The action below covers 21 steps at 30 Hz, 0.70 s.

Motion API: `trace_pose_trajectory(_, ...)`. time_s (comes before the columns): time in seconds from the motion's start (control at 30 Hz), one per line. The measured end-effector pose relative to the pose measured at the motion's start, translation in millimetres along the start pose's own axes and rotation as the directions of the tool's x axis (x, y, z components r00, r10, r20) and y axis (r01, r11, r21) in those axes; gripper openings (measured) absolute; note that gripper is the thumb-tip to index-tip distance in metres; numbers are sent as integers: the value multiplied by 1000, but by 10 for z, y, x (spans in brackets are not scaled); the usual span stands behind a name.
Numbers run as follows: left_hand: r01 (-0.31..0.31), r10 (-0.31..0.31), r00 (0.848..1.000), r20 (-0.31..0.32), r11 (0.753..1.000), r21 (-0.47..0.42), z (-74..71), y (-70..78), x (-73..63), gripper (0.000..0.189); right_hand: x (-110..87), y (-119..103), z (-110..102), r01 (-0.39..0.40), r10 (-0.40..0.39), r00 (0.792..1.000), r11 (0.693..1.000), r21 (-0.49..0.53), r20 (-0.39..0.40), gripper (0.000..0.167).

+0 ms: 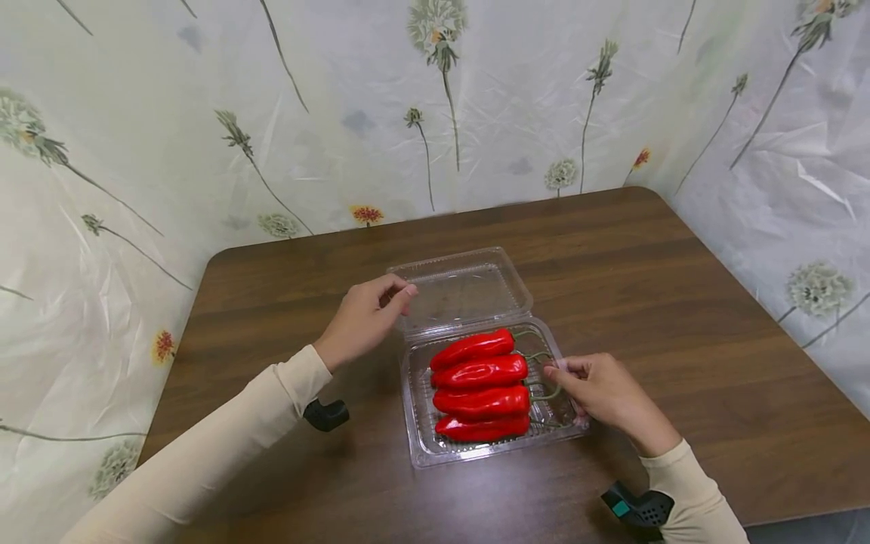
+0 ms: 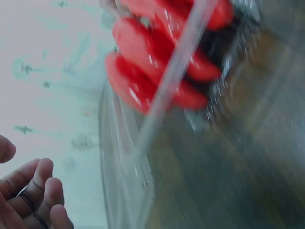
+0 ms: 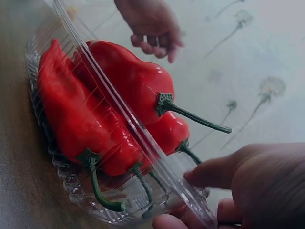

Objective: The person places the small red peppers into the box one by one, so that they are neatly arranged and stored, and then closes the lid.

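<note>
A clear plastic clamshell box [image 1: 489, 453] lies on the table with its lid [image 1: 462, 291] folded back away from me. Several red peppers [image 1: 479, 372] with green stems lie side by side in the base, stems toward the right. My right hand [image 1: 612, 397] pinches the box's right rim between thumb and fingers, as the right wrist view also shows. My left hand [image 1: 363, 317] hovers by the lid's left edge near the hinge. Its fingers [image 2: 55, 191] are loosely bent, with nothing between them and the thumb.
The box stands near the middle of a dark brown wooden table [image 1: 646, 279]. Behind and beside the table hangs a pale sheet [image 1: 503, 113] printed with dandelions. A black wrist device [image 1: 326, 415] sits under the left sleeve, another [image 1: 639, 505] by the right one.
</note>
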<state>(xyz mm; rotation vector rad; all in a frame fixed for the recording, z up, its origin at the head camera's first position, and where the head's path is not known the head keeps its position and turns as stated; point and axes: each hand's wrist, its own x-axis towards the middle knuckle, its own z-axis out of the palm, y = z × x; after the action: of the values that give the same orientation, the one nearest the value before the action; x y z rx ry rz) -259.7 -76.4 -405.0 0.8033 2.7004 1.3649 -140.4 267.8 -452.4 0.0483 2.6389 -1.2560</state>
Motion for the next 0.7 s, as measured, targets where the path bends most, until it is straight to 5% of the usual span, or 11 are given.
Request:
trace_pose_trajectory(0.37,147,-145,988,-49,989,25,-154,-406,111,34,-139,41,-81,-89,89,996,996,-1,-17,53)
trace_pose_trajectory(0.7,270,-270,963,-10,962,42,-249,-598,171,46,-434,154,-178,-160,158,986,986,38,56,59)
